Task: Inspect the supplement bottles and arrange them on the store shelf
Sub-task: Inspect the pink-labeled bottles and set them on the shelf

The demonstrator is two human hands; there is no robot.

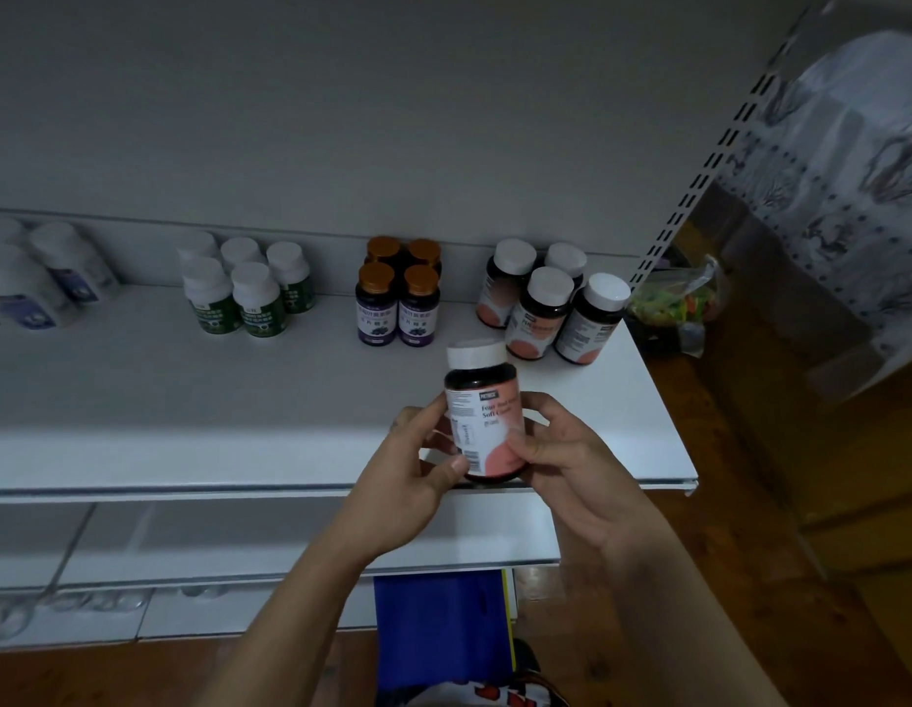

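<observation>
Above the front edge of the shelf [188, 400], toward its right end, a bottle [483, 415] is held clear of the board in both hands. The left hand [418, 472] is curled round its lower left side, with the thumb laid by the foot of the label. The right hand [561, 451] is wrapped round the right side, with the thumb pressed on the pink patch and the other fingers mostly hidden behind. Neither hand is slack; each is closed about the bottle.

The two-sided hold is judged to serve inspection: the bottle can be rolled between the thumbs and each panel brought round to the eye. The barcode and the text panel are turned to the camera, though the lettering is blurred and can be read only in part.

The long axis is nearly upright, with the white cap at the top and the dark base at the bottom, and the top is leaned slightly to the left. The label front is faced toward the person, away from the back wall.

At the rear right corner of the shelf, four pink bottles [540, 318] of the same kind are stood caps up in a tight cluster, so the held one is judged to belong with them. Along the rear edge to the left, purple bottles [397, 308] and green bottles [249, 293] are grouped by kind, and white bottles [35, 278] are set at the rear left corner. The sorting is presumably meant to show each product as one block. Beyond the right edge, off the shelf, a bag [673, 303] is seen.
</observation>
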